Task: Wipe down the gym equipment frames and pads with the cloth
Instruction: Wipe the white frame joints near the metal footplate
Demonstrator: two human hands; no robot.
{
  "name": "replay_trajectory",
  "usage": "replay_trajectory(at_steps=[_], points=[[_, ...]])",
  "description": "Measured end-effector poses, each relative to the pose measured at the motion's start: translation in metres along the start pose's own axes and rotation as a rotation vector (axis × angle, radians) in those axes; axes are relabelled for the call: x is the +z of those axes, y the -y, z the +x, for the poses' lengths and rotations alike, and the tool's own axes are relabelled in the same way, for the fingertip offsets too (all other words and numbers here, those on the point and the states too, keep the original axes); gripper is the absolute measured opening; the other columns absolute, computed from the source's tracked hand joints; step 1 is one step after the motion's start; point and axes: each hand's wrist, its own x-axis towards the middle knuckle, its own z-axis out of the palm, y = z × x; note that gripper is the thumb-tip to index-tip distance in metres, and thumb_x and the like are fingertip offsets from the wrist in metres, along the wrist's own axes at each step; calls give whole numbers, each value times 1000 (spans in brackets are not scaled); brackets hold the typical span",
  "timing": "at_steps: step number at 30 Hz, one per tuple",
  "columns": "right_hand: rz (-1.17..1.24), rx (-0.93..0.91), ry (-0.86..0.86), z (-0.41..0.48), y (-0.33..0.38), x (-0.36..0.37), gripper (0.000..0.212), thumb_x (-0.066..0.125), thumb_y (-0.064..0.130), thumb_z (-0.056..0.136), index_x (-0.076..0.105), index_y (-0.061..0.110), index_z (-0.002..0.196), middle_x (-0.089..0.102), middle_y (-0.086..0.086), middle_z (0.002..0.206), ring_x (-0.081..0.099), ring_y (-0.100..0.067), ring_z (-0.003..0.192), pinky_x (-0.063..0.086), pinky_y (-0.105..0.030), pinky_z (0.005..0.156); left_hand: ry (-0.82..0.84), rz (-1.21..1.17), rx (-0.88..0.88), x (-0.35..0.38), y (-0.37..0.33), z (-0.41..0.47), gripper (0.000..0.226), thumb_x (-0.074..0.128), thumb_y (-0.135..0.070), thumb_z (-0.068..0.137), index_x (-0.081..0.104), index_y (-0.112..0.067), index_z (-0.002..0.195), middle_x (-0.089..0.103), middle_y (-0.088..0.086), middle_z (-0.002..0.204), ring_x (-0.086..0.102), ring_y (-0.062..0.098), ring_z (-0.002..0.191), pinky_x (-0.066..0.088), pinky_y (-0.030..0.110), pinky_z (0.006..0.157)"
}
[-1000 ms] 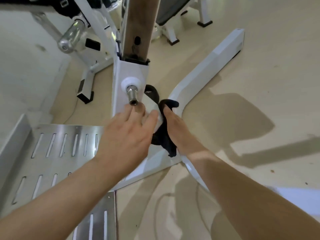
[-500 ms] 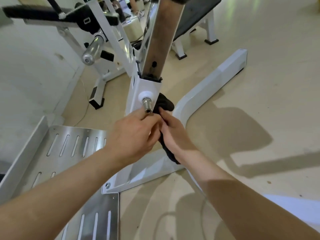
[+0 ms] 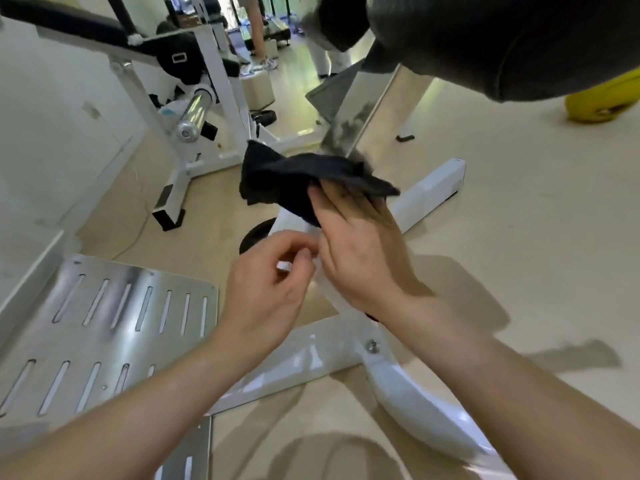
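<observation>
Glossy beige floor [image 3: 519, 237], white wall [image 3: 52, 116] at left, perhaps daylight beyond.

The cloth [image 3: 294, 174] covers the fingertips of the right hand [image 3: 360, 251]. Motion blur softens the left hand [image 3: 266, 285]; whether it pinches anything cannot be determined. The black pad [image 3: 502, 39] is cut off by the top and right edges.

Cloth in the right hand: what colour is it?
The cloth is plain black; the head view shows it.

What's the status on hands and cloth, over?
Right hand holds black cloth, up by the steel upright. Left hand curled, empty. Black pad close overhead.
</observation>
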Motion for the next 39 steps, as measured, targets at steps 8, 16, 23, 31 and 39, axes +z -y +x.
replay_trajectory(at_steps=[8,16,23,31,39], points=[[-701,-193,957,120,26,9,21,47,29,93,61,22,108,59,-1,123,52,-28,117,42,-42,97,1,-184,-176,-6,43,50,33,43,-24,94,63,-29,119,68,-11,103,60,4,97,48,25,82],[-448,-122,984,73,66,98,39,44,10,99,42,5,138,46,-16,142,38,-29,135,31,-18,107,-121,-408,-458,-13,108,66,52,40,0,87,61,-28,125,60,-9,126,53,7,118,39,28,107],[-540,-428,1140,76,79,115,26,40,28,97,61,18,107,61,-4,119,54,-25,110,34,-36,99,83,-560,-595,-16,178,20,43,35,-47,98,53,-31,135,57,-9,131,50,5,121,35,23,105],[-690,-296,863,63,68,125,18,42,30,92,51,19,81,61,-3,89,56,-28,86,30,-37,75,-242,-525,-553,-7,174,-4,42,43,-10,93,55,-33,126,53,-7,134,47,7,125,39,32,107],[-14,127,923,56,92,197,20,41,16,91,59,9,90,62,-5,93,57,-28,90,44,-35,72,-124,-218,-369,-7,202,-54,54,30,-44,99,23,-28,151,23,-18,155,17,-5,141,15,13,114]])
